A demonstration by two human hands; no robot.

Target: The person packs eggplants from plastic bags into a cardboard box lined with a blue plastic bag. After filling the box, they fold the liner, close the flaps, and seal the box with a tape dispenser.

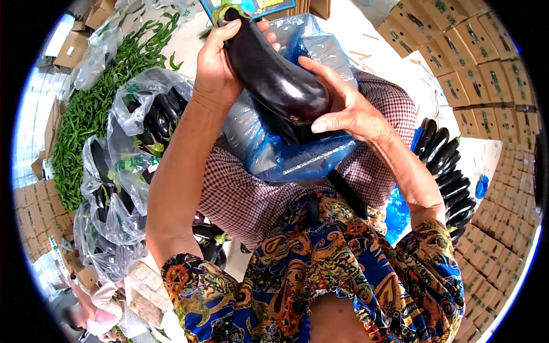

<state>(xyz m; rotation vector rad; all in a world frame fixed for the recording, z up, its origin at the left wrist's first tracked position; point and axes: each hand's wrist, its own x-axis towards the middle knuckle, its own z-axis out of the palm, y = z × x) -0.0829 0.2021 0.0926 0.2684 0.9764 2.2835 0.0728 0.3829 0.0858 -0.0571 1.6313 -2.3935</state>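
Note:
A large, glossy dark eggplant (274,74) is held between both hands. My left hand (220,60) wraps round its stem end, thumb on top. My right hand (349,106) cups the rounded lower end, with thumb and fingers on either side. Beneath the eggplant, a blue-lined clear plastic bag (251,137) stands open between the knees, with something dark inside, partly hidden by the held eggplant.
Clear bags of eggplants (163,114) lie at the left beside a heap of green peppers (86,126). Eggplants in a row (443,151) lie at the right. Stacked cartons (480,74) line the right side. Another person (100,314) is at the lower left.

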